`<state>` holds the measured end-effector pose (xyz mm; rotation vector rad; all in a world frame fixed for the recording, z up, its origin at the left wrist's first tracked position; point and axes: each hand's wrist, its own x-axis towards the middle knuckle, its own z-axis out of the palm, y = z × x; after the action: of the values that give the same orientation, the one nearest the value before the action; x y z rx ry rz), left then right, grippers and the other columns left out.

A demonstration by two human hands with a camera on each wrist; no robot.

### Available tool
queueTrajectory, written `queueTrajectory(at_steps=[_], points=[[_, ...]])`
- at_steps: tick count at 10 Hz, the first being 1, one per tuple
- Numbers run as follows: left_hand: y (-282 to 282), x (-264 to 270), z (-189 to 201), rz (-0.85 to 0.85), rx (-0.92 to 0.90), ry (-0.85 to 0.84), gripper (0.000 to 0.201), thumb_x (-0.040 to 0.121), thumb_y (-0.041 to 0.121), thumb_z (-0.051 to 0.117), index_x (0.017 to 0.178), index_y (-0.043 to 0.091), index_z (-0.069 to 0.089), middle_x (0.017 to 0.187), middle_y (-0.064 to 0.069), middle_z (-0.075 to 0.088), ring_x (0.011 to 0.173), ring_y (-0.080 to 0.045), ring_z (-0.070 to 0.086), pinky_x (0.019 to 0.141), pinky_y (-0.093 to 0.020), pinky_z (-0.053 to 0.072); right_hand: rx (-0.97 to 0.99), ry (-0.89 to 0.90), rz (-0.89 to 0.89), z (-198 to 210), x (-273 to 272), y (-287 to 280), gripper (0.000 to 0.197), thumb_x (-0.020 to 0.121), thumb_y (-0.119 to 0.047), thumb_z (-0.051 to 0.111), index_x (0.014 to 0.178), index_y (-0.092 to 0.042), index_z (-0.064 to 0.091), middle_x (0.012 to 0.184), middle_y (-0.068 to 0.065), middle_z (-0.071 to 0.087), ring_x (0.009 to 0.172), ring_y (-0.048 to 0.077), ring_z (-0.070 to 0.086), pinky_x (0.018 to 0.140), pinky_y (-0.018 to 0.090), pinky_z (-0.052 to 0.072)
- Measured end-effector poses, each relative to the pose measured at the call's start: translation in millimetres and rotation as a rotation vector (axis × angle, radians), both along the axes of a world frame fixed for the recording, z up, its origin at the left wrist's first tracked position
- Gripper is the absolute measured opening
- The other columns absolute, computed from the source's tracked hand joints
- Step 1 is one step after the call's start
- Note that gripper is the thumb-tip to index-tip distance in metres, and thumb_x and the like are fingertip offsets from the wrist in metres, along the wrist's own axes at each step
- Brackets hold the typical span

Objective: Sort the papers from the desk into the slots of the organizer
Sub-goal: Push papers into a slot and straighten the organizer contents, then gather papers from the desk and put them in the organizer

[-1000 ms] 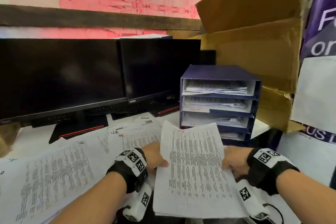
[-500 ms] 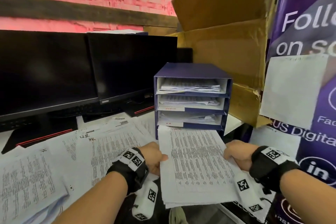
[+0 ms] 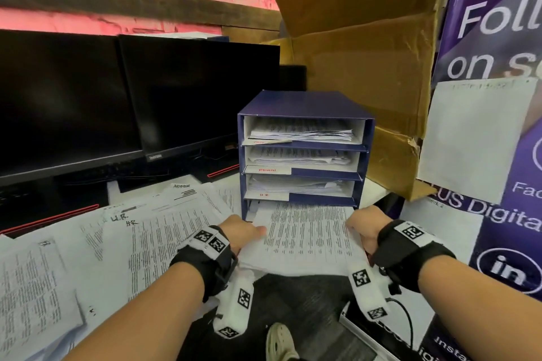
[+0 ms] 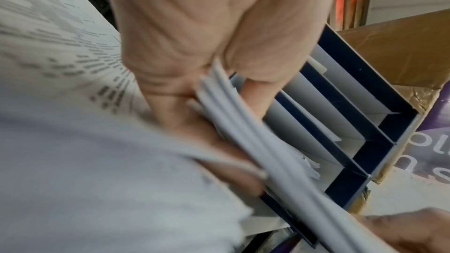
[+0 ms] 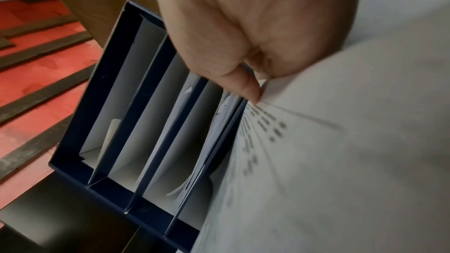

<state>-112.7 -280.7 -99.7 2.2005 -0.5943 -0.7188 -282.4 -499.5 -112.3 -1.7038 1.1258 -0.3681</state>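
A dark blue organizer (image 3: pixel 305 102) with stacked slots stands at the back of the desk; its upper three slots hold papers. I hold a stack of printed papers (image 3: pixel 305 239) flat, its far edge inside the bottom slot. My left hand (image 3: pixel 243 231) grips the stack's left edge, thumb on top, and my right hand (image 3: pixel 365 228) grips the right edge. In the left wrist view the stack (image 4: pixel 243 132) sits between thumb and fingers of my left hand (image 4: pixel 194 91), in front of the organizer (image 4: pixel 360 126). In the right wrist view my right hand (image 5: pixel 250 84) pinches the stack (image 5: pixel 328 161) beside the organizer (image 5: pixel 107 122).
Loose printed sheets (image 3: pixel 96 249) cover the desk on the left. Two dark monitors (image 3: pixel 123 102) stand behind them. A large cardboard box (image 3: pixel 360 67) rises right behind the organizer. A purple banner (image 3: pixel 504 126) stands at the right. A shoe (image 3: pixel 280 343) shows below the desk edge.
Both hands have lowered the stack and pushed it forward, from held up in front of the organizer to flat with its far edge in the bottom slot. The head view has turned right.
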Motion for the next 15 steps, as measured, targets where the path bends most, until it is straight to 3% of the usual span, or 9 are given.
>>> queueTrajectory(at_steps=[1,2,3,4,6,7,11,13,15], points=[[3.5,-3.6,-4.4,0.065,-0.160,0.168,0.043,0.087,0.012,0.063,0.124,-0.007,0.053,0.120,-0.024,0.061,0.077,-0.024,0.064,0.060,-0.031,0.059,-0.010,-0.047,-0.079,1.9,5.4,2.1,0.004,0.087,-0.007,0.054,0.085,-0.010,0.056,0.102,0.019,0.061,0.090,0.032,0.061,0.089,0.049,0.055],[-1.3,0.8,-6.9,0.164,-0.317,0.241,0.038,0.091,-0.002,0.053,0.128,-0.007,0.050,0.125,-0.026,0.057,0.067,-0.018,0.059,0.051,-0.024,0.054,0.068,0.022,-0.021,7.0,0.1,15.9,0.018,0.087,-0.017,0.058,0.095,-0.002,0.060,0.090,0.020,0.064,0.074,0.033,0.064,0.070,0.044,0.059],[-13.4,8.0,-7.1,0.244,-0.413,0.278,0.035,0.092,-0.002,0.052,0.126,-0.008,0.051,0.108,-0.021,0.060,0.068,-0.020,0.060,0.056,-0.029,0.056,0.281,0.169,0.151,14.1,-16.7,30.0,0.026,0.095,-0.031,0.057,0.103,-0.007,0.055,0.070,0.008,0.060,0.044,0.014,0.045,0.042,0.020,0.042],[-24.2,8.7,-3.0,0.292,-0.514,0.381,0.031,0.094,0.001,0.052,0.123,-0.008,0.050,0.104,-0.019,0.060,0.080,-0.030,0.065,0.063,-0.038,0.059,0.306,0.069,0.144,11.5,-18.1,29.0,0.016,0.098,-0.016,0.054,0.103,0.000,0.058,0.067,0.005,0.062,0.042,0.008,0.045,0.037,0.019,0.042],[-29.7,15.2,-0.4,0.259,-0.515,0.460,0.032,0.086,0.001,0.064,0.114,-0.009,0.053,0.108,-0.022,0.066,0.090,-0.033,0.069,0.079,-0.044,0.058,0.546,-0.449,-0.173,4.0,20.2,28.4,0.034,0.097,0.010,0.041,0.131,0.011,0.038,0.132,0.027,0.050,0.088,0.033,0.067,0.057,0.033,0.060],[-23.6,14.7,0.0,0.189,-0.411,0.374,0.011,0.088,-0.003,0.057,0.098,-0.003,0.053,0.088,-0.015,0.063,0.075,-0.025,0.065,0.083,-0.039,0.057,0.436,-0.419,-0.155,-6.0,36.8,24.5,0.040,0.092,0.014,0.044,0.132,0.018,0.037,0.136,0.032,0.046,0.115,0.037,0.058,0.058,0.021,0.055],[26.8,33.3,28.1,0.251,-0.306,0.207,0.011,0.087,-0.007,0.053,0.086,0.001,0.060,0.086,-0.020,0.060,0.049,-0.024,0.054,0.050,-0.031,0.051,0.236,0.018,0.218,30.8,50.1,72.8,0.016,0.095,0.001,0.050,0.109,0.003,0.056,0.087,0.015,0.062,0.062,0.023,0.057,0.055,0.032,0.053],[83.4,66.9,40.7,0.422,-0.150,0.102,0.012,0.090,0.000,0.056,0.100,-0.005,0.059,0.087,-0.021,0.059,0.062,-0.030,0.057,0.070,-0.043,0.055,-0.097,0.206,0.622,45.2,95.0,126.0,0.018,0.094,-0.016,0.055,0.110,-0.012,0.063,0.108,0.008,0.067,0.081,0.018,0.066,0.068,0.028,0.058],[164.6,106.2,41.9,0.533,0.045,-0.161,0.015,0.084,0.013,0.063,0.073,0.009,0.054,0.087,-0.012,0.058,0.082,-0.030,0.059,0.080,-0.037,0.053,-0.399,0.470,0.806,45.3,138.2,164.1,0.045,0.095,-0.032,0.052,0.130,-0.004,0.053,0.119,0.013,0.063,0.093,0.023,0.066,0.086,0.035,0.055]])
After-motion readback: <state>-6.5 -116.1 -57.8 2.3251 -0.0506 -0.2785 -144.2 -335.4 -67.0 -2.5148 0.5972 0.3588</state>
